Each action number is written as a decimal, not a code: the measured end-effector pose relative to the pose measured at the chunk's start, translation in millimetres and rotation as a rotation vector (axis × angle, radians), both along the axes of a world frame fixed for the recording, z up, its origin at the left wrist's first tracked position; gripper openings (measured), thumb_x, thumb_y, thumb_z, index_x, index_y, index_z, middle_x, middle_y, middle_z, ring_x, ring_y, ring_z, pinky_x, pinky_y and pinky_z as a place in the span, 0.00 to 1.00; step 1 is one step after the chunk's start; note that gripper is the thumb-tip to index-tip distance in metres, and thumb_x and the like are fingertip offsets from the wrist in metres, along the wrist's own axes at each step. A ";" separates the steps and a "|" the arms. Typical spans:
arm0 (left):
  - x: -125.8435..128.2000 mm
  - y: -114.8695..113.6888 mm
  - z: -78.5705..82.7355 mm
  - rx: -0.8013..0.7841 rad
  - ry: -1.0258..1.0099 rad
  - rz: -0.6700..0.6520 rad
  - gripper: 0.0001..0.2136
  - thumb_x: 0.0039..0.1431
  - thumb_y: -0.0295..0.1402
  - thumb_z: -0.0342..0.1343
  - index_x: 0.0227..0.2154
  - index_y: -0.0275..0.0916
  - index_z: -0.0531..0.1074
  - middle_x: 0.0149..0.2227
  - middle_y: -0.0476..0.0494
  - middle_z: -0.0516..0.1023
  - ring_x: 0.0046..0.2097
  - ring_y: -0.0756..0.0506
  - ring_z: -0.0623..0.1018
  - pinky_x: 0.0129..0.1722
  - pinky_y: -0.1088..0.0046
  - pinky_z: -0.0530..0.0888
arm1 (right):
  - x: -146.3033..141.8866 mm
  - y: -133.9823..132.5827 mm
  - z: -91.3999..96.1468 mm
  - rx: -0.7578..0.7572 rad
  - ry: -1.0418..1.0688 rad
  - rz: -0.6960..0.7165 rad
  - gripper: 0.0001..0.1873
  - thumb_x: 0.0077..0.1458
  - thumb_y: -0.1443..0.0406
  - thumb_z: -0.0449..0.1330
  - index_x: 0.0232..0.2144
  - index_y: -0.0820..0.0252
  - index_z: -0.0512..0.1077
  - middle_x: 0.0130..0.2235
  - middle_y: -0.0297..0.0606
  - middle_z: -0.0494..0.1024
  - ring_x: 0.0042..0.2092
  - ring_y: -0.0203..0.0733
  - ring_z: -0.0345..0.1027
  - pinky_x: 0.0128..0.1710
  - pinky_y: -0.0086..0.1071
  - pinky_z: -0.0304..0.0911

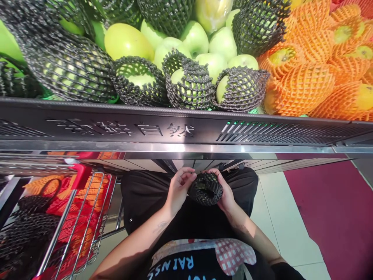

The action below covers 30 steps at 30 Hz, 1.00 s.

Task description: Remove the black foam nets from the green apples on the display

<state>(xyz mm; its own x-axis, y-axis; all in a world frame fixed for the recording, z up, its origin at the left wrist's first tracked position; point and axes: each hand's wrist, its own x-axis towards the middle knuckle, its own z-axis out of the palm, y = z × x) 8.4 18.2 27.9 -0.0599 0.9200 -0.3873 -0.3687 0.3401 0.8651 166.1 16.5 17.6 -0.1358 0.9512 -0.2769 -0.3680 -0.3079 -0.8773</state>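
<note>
In front of my lap is a black foam net sleeve (206, 189), bunched into a round shape with a dark opening facing me. Whether a fruit sits inside it, I cannot tell. My left hand (184, 182) pinches the sleeve's left edge between thumb and fingers. Wrapped round its right side is my right hand (225, 191). Beyond the hands, green apples (194, 39) lie on the display shelf. Several in the front row wear the same black netting, such as one netted apple (194, 88) near the middle.
A black shelf edge (116, 123) with cut-out lettering runs across in front of me. Fruit in orange net sleeves (305, 87) fills the right side. At left stands a wire shopping cart (87, 217) holding orange, red and black netting. A maroon mat (329, 210) lies on the floor at right.
</note>
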 end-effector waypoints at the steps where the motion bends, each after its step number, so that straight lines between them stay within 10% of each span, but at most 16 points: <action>1: 1.6 -1.4 -2.2 -0.017 -0.003 0.006 0.12 0.51 0.39 0.70 0.35 0.40 0.78 0.25 0.53 0.76 0.28 0.50 0.70 0.30 0.75 0.63 | -0.8 1.0 0.2 -0.004 0.009 -0.038 0.22 0.56 0.42 0.59 0.38 0.51 0.69 0.41 0.37 0.80 0.46 0.51 0.75 0.48 0.42 0.71; 7: 15.7 -15.6 -7.6 0.016 -0.008 0.002 0.15 0.60 0.47 0.63 0.40 0.40 0.79 0.40 0.47 0.82 0.45 0.45 0.76 0.48 0.73 0.69 | -7.3 -0.6 1.8 -0.088 -0.011 -0.161 0.18 0.61 0.46 0.57 0.43 0.50 0.67 0.36 0.34 0.83 0.42 0.51 0.78 0.41 0.42 0.71; 13: 28.3 -25.0 -21.5 -0.140 -0.458 -0.109 0.26 0.56 0.58 0.61 0.46 0.43 0.81 0.49 0.47 0.84 0.61 0.41 0.73 0.66 0.67 0.62 | -9.7 -0.3 -1.5 -0.046 -0.026 -0.214 0.18 0.63 0.45 0.54 0.43 0.48 0.66 0.29 0.34 0.83 0.35 0.52 0.79 0.36 0.45 0.71; 19: 27.0 -28.1 -20.9 -0.114 -0.506 -0.101 0.26 0.57 0.57 0.61 0.48 0.42 0.80 0.52 0.43 0.83 0.63 0.38 0.73 0.65 0.61 0.65 | 10.6 12.6 -1.1 0.255 -0.385 -0.258 0.18 0.57 0.47 0.65 0.30 0.54 0.78 0.33 0.37 0.79 0.39 0.47 0.73 0.43 0.40 0.67; 24: 20.4 -28.8 -22.0 -0.014 -0.371 -0.137 0.25 0.62 0.56 0.55 0.50 0.41 0.79 0.52 0.43 0.82 0.62 0.38 0.73 0.65 0.64 0.64 | 29.6 19.1 16.5 0.273 -0.243 0.021 0.13 0.45 0.54 0.76 0.25 0.54 0.80 0.33 0.34 0.76 0.36 0.41 0.69 0.36 0.35 0.63; 30: 20.7 -34.7 -30.4 -0.084 -0.424 -0.143 0.26 0.54 0.58 0.62 0.44 0.41 0.82 0.48 0.45 0.84 0.59 0.37 0.75 0.64 0.63 0.66 | 29.6 14.5 26.5 0.233 -0.320 0.033 0.15 0.56 0.53 0.68 0.27 0.55 0.73 0.26 0.30 0.70 0.28 0.36 0.59 0.29 0.31 0.57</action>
<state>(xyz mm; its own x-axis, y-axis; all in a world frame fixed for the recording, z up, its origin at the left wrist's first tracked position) 29.0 -16.5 -2.5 0.2449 0.8718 -0.4243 -0.6285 0.4760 0.6151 195.7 31.0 44.1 -0.1093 0.9901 -0.0879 -0.0577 -0.0946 -0.9938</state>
